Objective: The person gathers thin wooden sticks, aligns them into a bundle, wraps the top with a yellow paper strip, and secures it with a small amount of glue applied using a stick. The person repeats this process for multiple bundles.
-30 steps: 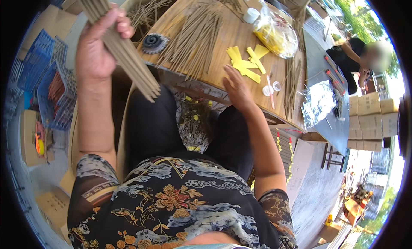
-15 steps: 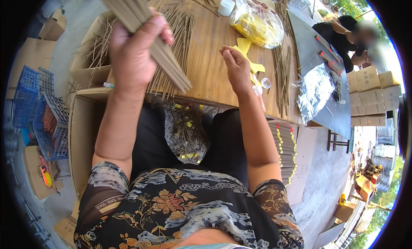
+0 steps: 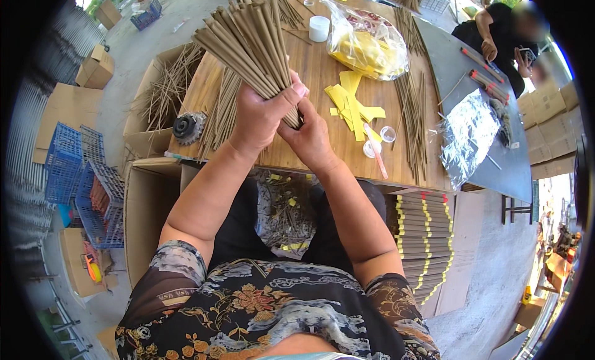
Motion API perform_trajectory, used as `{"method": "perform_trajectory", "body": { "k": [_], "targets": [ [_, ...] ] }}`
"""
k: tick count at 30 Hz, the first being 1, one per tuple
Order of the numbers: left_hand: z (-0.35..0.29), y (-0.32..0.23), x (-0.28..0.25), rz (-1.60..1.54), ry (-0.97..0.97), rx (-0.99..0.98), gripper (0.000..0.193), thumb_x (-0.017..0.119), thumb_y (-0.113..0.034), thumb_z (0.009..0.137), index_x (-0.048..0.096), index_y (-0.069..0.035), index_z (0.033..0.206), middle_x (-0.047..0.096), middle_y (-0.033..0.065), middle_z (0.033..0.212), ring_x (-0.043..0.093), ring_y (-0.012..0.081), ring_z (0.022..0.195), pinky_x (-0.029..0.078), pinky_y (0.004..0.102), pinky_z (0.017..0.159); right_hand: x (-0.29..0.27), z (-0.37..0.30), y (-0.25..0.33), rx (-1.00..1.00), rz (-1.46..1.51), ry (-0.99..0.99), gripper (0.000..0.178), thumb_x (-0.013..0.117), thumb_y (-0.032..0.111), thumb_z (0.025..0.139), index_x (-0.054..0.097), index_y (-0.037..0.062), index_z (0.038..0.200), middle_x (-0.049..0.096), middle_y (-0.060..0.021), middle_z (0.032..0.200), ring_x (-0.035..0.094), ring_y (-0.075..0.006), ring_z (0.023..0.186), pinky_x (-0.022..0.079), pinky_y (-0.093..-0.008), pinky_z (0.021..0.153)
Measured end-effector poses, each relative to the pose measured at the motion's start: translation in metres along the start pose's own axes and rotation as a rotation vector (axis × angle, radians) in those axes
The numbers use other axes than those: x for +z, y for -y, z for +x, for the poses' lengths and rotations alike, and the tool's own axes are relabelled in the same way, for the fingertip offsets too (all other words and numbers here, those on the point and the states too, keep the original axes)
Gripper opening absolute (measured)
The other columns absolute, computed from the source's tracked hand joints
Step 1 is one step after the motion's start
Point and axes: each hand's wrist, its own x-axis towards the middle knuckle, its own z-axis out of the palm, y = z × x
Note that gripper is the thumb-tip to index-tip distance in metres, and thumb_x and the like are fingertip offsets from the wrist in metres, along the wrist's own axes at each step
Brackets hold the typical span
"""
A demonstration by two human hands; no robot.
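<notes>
There is one held bundle of sticks, one clear bag, one foil sheet and one dark disc.

The head view looks steeply down from the near side of the wooden bench, close above it. Its fisheye sweep reaches past both sides of the bench.

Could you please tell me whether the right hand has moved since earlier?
Yes, the right hand moved left, away from the yellow strips, to the stick bundle.
</notes>
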Motion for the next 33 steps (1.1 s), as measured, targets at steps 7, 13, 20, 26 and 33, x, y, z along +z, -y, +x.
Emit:
{"method": "perform_trajectory", "body": {
  "k": [7,13,20,26,33],
  "targets": [
    [0.032,-0.045,0.002,0.028,0.105,0.063,0.046,0.065,-0.012,0.074,0.043,-0.002,0.114,0.060,0.0112,0.090,0.060,0.0195,0.081,0.049,0.0315,0.075,-0.011,0.002,0.001,-0.015,-0.012,0.064,0.028,0.061,0.013,0.072,0.051,0.0048,0.097,0.057,-0.0168,0.083,0.056,-0.0333,0.078,0.045,-0.0372,0.068],
    [0.044,-0.069,0.018,0.030,0.075,0.013,0.033,0.063,-0.007,0.075,0.050,-0.001,0.106,0.061,0.0100,0.080,0.060,0.0174,0.075,0.049,0.0283,0.070,-0.007,0.003,-0.012,-0.082,-0.032,0.043,0.030,0.060,0.011,0.072,0.050,0.0052,0.100,0.056,-0.0171,0.085,0.056,-0.0338,0.079,0.045,-0.0382,0.068],
    [0.048,-0.075,0.020,0.007,0.075,0.053,0.009,0.059,-0.007,0.081,0.055,-0.003,0.088,0.057,0.0066,0.076,0.057,0.0176,0.072,0.048,0.0306,0.068,-0.004,-0.005,-0.004,-0.126,0.041,0.002,0.033,0.062,0.012,0.072,0.050,0.0056,0.102,0.056,-0.0170,0.088,0.055,-0.0338,0.082,0.045,-0.0377,0.070],
    [0.050,-0.100,0.013,0.017,0.043,0.053,0.008,0.058,-0.011,0.082,0.053,-0.006,0.086,0.056,0.0061,0.072,0.056,0.0177,0.066,0.049,0.0305,0.062,-0.017,-0.012,0.002,0.049,0.417,0.352,0.044,0.066,0.017,0.076,0.049,0.0001,0.113,0.056,-0.0040,0.095,0.052,-0.0118,0.088,0.042,-0.0257,0.079],
    [0.046,-0.135,0.001,0.003,-0.107,0.091,0.009,0.059,-0.011,0.082,0.053,-0.005,0.084,0.054,0.0047,0.070,0.054,0.0161,0.060,0.048,0.0282,0.056,-0.029,-0.020,0.009,0.203,0.677,0.490,0.043,0.067,0.023,0.077,0.054,-0.0006,0.110,0.057,-0.0006,0.090,0.051,-0.0094,0.085,0.041,-0.0248,0.079]
  ]
}}
